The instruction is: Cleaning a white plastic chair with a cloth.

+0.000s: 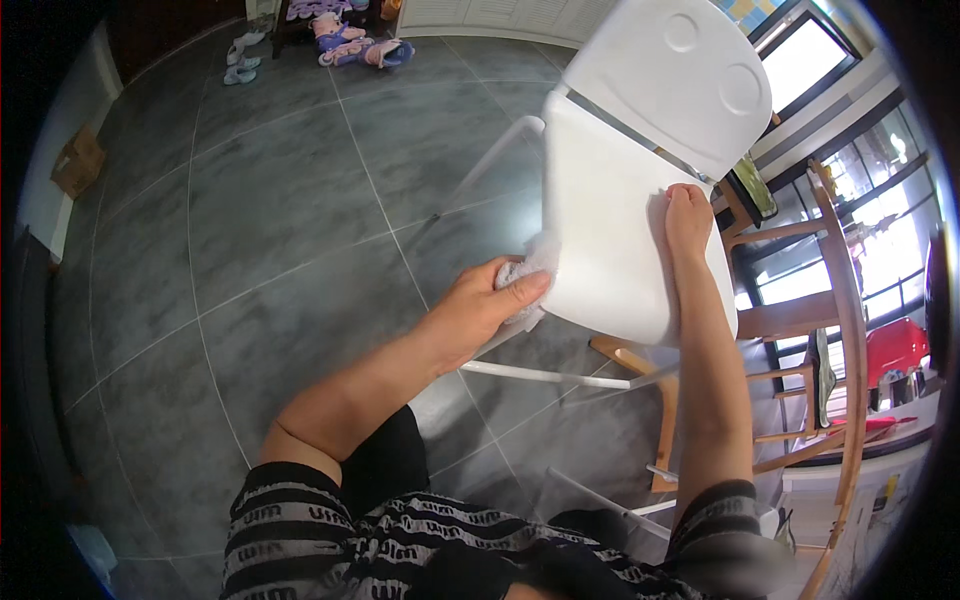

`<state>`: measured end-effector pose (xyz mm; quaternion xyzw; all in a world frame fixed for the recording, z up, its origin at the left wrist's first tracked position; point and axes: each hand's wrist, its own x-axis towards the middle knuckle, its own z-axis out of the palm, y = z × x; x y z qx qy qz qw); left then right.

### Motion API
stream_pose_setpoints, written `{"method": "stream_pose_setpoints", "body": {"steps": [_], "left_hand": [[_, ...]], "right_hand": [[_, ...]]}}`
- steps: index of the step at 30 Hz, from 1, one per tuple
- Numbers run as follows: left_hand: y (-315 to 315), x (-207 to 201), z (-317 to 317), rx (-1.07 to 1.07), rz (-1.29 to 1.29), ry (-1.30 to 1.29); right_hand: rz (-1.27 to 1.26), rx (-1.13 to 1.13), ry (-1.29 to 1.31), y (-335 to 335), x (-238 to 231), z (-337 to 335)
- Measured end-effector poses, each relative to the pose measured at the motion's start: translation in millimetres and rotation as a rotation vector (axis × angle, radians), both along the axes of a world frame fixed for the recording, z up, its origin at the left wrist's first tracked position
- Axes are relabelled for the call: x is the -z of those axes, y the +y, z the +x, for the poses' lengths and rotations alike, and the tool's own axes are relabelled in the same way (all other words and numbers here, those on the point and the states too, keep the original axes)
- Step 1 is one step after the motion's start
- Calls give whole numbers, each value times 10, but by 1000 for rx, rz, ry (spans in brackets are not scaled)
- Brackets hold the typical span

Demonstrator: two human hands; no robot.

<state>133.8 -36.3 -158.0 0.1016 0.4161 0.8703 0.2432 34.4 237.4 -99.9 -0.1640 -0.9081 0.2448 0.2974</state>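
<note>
A white chair (620, 230) with a smooth seat stands in front of me, its rounded backrest (670, 80) at the far end. My left hand (490, 305) is closed round a crumpled pale grey-white cloth (541, 257) at the near left edge of the seat. The thumb lies over the cloth, pressing it against the seat's side. Over on the seat's right part rests my right hand (688, 222), fingers curled into a fist. Whether anything is inside that fist is hidden. A white metal leg frame (545, 374) shows below the seat.
Close on the right stands a wooden chair (845, 330), with more wooden legs (665, 430) under the white chair. Grey tiled floor (290, 210) spreads to the left. Roller skates (355, 45) and pale shoes (240, 70) lie at the back; a cardboard box (78, 163) sits by the left wall.
</note>
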Motion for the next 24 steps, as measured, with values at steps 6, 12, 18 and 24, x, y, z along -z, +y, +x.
{"method": "stream_pose_setpoints", "body": {"steps": [6,12,18,24], "left_hand": [[72,-22,-148,78,156,-113],[195,-85,-515,110,180,-207],[218,-172,-73,-55,-114,-249],[272,-140,233,-734,-706,1011]], "right_hand": [[38,1,-37,-58,-27,33],[110,-16,-32,-138,-7,-12],[170,10,-58,-54,-41,21],[129,-19,-33,-135,-15,23]]}}
